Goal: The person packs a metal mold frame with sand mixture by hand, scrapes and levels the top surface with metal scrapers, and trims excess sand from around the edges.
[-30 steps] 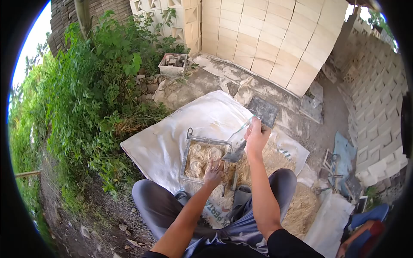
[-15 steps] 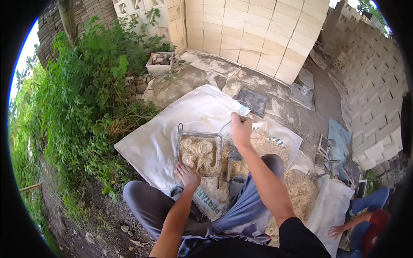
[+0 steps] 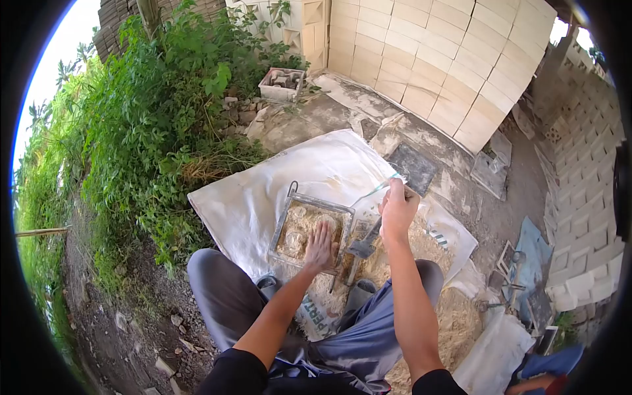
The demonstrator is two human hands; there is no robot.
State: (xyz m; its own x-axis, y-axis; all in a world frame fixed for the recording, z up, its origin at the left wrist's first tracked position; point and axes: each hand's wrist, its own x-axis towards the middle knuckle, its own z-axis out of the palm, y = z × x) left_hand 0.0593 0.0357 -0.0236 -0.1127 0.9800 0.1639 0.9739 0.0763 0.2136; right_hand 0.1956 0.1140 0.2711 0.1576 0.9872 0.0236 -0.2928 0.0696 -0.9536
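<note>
My left hand [image 3: 319, 249] lies flat with fingers stretched out over the pale, crumbly material [image 3: 306, 227] inside a rectangular metal frame [image 3: 283, 230]. Rounded lumps [image 3: 297, 239] show in that material, and one is partly under my fingers. Just right of the frame, my right hand [image 3: 399, 210] is raised and closed in a fist. A hand tool with a dark, blocky head [image 3: 361, 248] extends below that fist; its exact kind is unclear and its grip end is hidden. Under the frame lies a white woven sack [image 3: 243, 197].
Loose pale material [image 3: 454, 322] is heaped to the right of my knee. A dark slab [image 3: 413, 164] lies beyond the sack. Green plants [image 3: 151, 145] crowd the left side, near a bin of rubble [image 3: 282, 85]. Part of another person [image 3: 550, 365] shows at lower right.
My left hand has moved from the frame's near edge onto the material inside it. My right fist still holds the tool. The whole view has shifted, and the other person's hand no longer shows.
</note>
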